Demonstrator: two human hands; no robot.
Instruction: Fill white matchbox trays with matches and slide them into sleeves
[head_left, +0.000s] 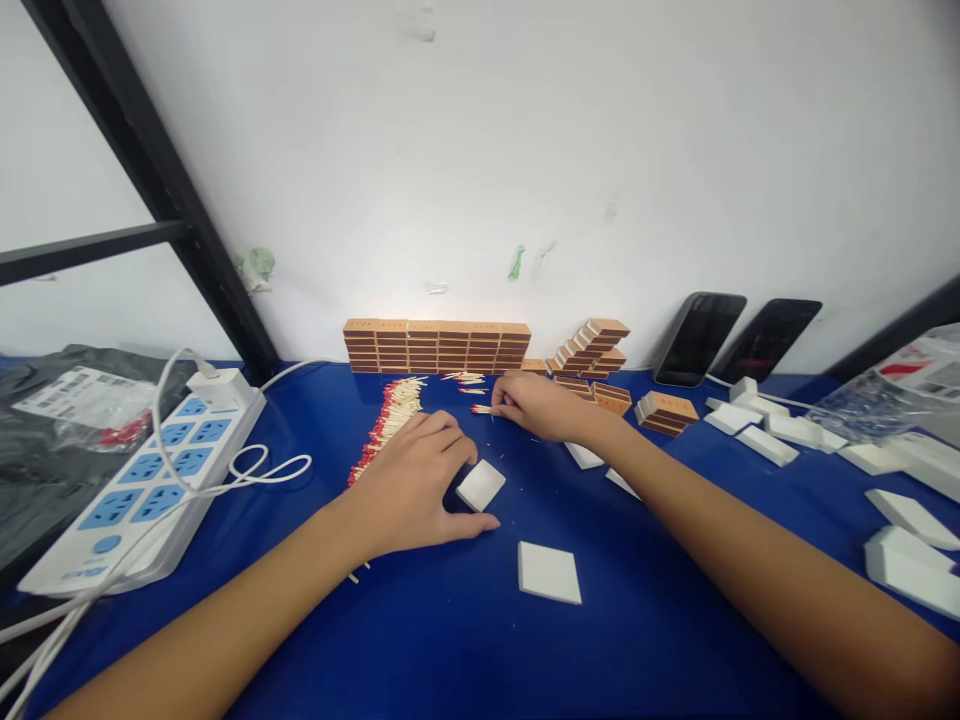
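The right hand [529, 402] has its thumb and fingertips together on the stick ends of a small bunch of matches [480, 409], the red heads pointing left, low over the desk [450, 650]. The left hand's [412, 480] fingers are apart, thumb and forefinger spread around a small white box [481, 486]; whether they touch it I cannot tell. The step in hand looks like gathering loose matches; the next move would call for a snug pinch that keeps the bunch even. Farther out lie a long heap of matches [390, 420], a white piece [550, 573] and a wall of stacked matchboxes [439, 347].
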